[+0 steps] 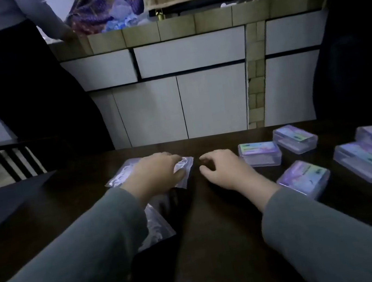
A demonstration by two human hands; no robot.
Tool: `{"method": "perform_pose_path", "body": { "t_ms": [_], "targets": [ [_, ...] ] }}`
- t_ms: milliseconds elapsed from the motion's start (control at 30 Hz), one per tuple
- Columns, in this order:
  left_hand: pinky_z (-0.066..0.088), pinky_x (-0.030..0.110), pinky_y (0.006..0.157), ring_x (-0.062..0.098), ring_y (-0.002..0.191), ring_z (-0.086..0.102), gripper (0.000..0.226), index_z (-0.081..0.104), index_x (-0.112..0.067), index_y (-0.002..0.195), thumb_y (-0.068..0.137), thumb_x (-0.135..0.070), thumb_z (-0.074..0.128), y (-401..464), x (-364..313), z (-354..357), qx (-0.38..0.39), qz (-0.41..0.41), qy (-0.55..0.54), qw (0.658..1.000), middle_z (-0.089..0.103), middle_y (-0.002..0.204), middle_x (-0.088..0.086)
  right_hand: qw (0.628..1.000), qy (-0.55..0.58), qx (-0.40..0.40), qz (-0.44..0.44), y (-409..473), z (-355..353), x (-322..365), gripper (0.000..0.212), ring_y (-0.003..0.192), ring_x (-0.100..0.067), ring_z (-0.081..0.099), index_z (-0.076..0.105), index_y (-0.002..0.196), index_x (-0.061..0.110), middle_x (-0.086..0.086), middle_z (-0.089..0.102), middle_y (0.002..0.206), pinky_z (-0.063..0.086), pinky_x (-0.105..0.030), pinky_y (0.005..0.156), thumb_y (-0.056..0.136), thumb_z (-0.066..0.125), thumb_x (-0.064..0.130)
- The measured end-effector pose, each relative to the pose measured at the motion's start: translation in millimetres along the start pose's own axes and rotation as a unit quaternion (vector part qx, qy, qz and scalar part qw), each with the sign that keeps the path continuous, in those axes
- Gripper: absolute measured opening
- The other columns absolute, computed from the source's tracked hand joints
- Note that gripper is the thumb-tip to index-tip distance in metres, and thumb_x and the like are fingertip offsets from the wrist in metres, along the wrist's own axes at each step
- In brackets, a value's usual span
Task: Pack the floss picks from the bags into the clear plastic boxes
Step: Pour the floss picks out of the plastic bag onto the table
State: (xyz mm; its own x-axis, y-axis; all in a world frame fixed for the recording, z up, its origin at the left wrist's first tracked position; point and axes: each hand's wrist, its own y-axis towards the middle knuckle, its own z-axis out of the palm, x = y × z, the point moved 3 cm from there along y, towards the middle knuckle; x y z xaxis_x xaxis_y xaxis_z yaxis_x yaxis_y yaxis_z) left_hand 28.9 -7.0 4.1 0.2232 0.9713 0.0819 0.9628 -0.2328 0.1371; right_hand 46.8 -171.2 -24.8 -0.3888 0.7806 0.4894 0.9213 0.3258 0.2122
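Barely begun: your left hand (158,173) fingers grasping floss bag (124,175) on bench (217,221); right hand (223,169) loosely curled, empty. Boxes (260,157) right of bag, lids closed.

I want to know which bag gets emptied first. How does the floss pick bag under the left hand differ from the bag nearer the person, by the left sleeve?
The far bag lies farther out on the table, and the left hand grips it; the near bag lies untouched. The far bag shows most of its face, with white picks visible inside; the near bag is partly hidden by the sleeve, its contents unclear. Both are clear plastic and lie flat.
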Motion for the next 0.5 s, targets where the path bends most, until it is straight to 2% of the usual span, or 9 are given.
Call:
{"method": "perform_pose_path", "body": {
  "t_ms": [67, 167, 267, 367, 433, 500],
  "targets": [
    [0.043, 0.034, 0.093, 0.02, 0.123, 0.05, 0.044, 0.05, -0.029, 0.136, 0.098, -0.047, 0.036, 4, 2, 8, -0.021, 0.014, 0.022, 0.999, 0.052, 0.14, -0.003, 0.999, 0.04, -0.016, 0.007, 7, 13, -3, 0.035, 0.113, -0.014, 0.056, 0.061, 0.128, 0.023, 0.002, 0.06, 0.126, 0.049, -0.03, 0.092, 0.095, 0.054, 0.031],
    [0.047, 0.036, 0.091, 0.02, 0.114, 0.054, 0.046, 0.062, -0.027, 0.119, 0.097, -0.053, 0.03, 7, 6, 26, -0.056, 0.027, 0.038, 0.997, 0.059, 0.127, -0.003, 0.996, 0.077, -0.05, 0.0, 18, 25, -4, 0.026, 0.103, -0.012, 0.058, 0.066, 0.117, 0.023, 0.003, 0.063, 0.114, 0.051, -0.03, 0.088, 0.094, 0.055, 0.029],
    [0.047, 0.037, 0.089, 0.02, 0.108, 0.051, 0.051, 0.065, -0.026, 0.114, 0.095, -0.058, 0.03, 8, 7, 34, -0.071, 0.021, 0.021, 0.997, 0.059, 0.118, -0.002, 0.995, 0.062, -0.08, 0.008, 34, 23, -4, 0.017, 0.092, -0.011, 0.057, 0.067, 0.103, 0.023, 0.005, 0.061, 0.1, 0.052, -0.034, 0.086, 0.094, 0.056, 0.032],
    [0.045, 0.03, 0.084, 0.013, 0.099, 0.044, 0.047, 0.065, -0.029, 0.113, 0.091, -0.061, 0.039, 8, 4, 35, -0.095, 0.021, 0.0, 0.995, 0.055, 0.113, -0.004, 0.999, -0.001, -0.032, 0.027, 39, 32, -6, 0.017, 0.088, -0.012, 0.056, 0.063, 0.089, 0.028, 0.008, 0.057, 0.091, 0.048, -0.038, 0.088, 0.093, 0.055, 0.043],
    [0.043, 0.026, 0.078, 0.01, 0.095, 0.04, 0.043, 0.065, -0.03, 0.109, 0.087, -0.063, 0.046, 7, 3, 31, -0.109, 0.009, -0.014, 0.994, 0.053, 0.108, -0.006, 0.999, -0.014, -0.008, 0.036, 40, 36, -7, 0.02, 0.09, -0.013, 0.056, 0.061, 0.087, 0.031, 0.01, 0.057, 0.09, 0.044, -0.038, 0.091, 0.092, 0.054, 0.049],
    [0.042, 0.025, 0.074, 0.011, 0.096, 0.046, 0.039, 0.064, -0.03, 0.104, 0.083, -0.062, 0.054, 4, 3, 29, -0.109, -0.008, -0.027, 0.994, 0.052, 0.103, -0.007, 0.999, -0.007, 0.0, 0.033, 40, 36, -7, 0.023, 0.091, -0.012, 0.055, 0.063, 0.088, 0.03, 0.011, 0.058, 0.089, 0.04, -0.037, 0.092, 0.093, 0.053, 0.05]
  ]
}}
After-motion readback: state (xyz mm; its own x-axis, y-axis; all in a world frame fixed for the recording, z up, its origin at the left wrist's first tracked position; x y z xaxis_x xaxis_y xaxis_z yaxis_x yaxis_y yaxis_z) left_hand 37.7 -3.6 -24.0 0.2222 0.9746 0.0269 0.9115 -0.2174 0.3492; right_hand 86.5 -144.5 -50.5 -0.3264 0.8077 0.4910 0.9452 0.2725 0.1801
